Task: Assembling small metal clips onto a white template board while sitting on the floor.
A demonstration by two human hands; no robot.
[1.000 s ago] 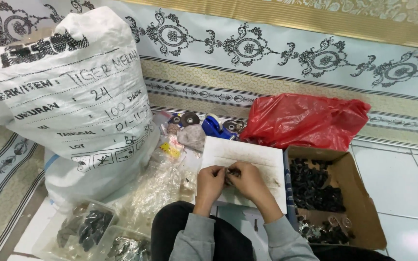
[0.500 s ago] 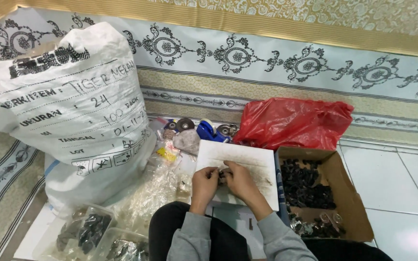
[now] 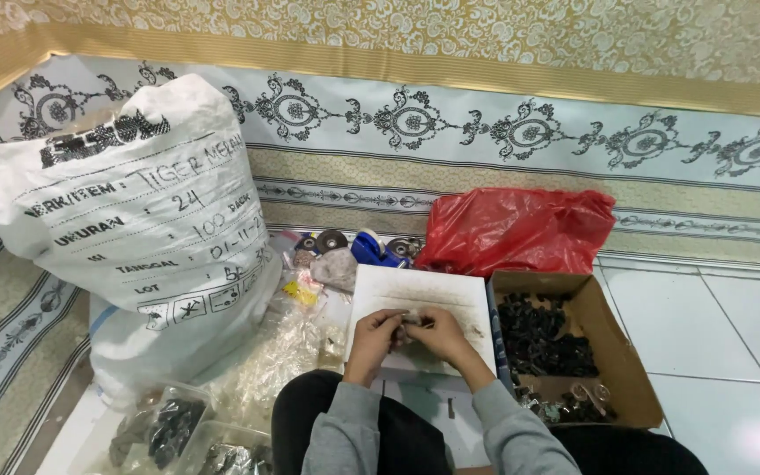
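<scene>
Left hand [image 3: 375,337]: fingers curled, tips pinched on a small pale part [image 3: 411,318] held between both hands; the part is too small to identify.
Right hand [image 3: 437,335]: fingers likewise curled in, thumb and fingertips closed on the same part from the other side. The two hands touch at the fingertips.
Position of part: over the near half of the white board [image 3: 420,295], just above the person's lap. Grey sleeves cover both forearms.
Cardboard box [image 3: 619,352]: just right of the board, open, holding a heap of small black pieces at the far end and some metal pieces at the near end.
Red plastic bag [image 3: 521,230]: behind the box, against the wall's base.
Large white sack [image 3: 134,229]: left of the board, upright, with handwriting on its side.
Clear plastic bags [image 3: 279,352]: crumpled between sack and board.
Blue tape dispenser [image 3: 369,247]: beyond the board's far edge, among small round items.
Change from the pictures of a second and half a second before: hands remain together over the board, same grip, fingers working the part; the view has shifted slightly, objects on the floor unmoved.
</scene>
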